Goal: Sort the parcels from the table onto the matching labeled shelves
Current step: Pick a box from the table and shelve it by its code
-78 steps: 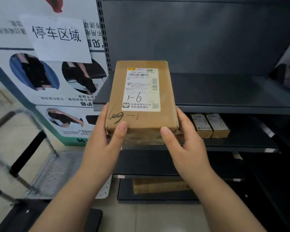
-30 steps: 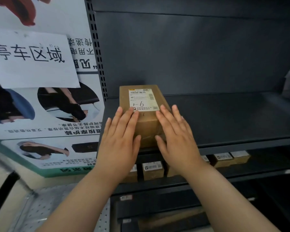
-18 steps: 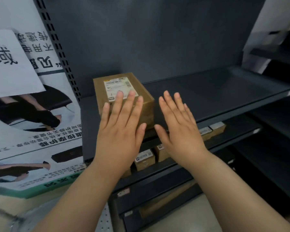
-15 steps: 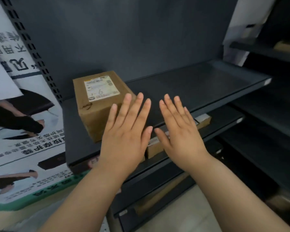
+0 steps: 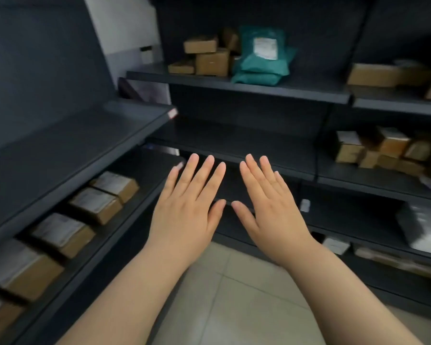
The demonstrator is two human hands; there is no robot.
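My left hand (image 5: 189,207) and my right hand (image 5: 271,207) hover side by side in mid-air, palms down, fingers straight and spread, holding nothing. They float in front of dark metal shelving (image 5: 67,150). The brown parcel marked 9-1 is out of view. A row of brown parcels with white labels (image 5: 95,201) lies on the lower left shelf, below and left of my left hand.
Ahead, an upper shelf (image 5: 234,82) carries small brown boxes (image 5: 210,62) and a green soft bag (image 5: 263,56). More brown boxes (image 5: 381,150) sit on the right shelves, with a white bag (image 5: 423,225) lower down. Pale tiled floor (image 5: 234,295) lies below my arms.
I set the 9-1 parcel on the left shelf and let go of it. Both hands pulled back empty, and my view turned right, so that parcel has left the frame.
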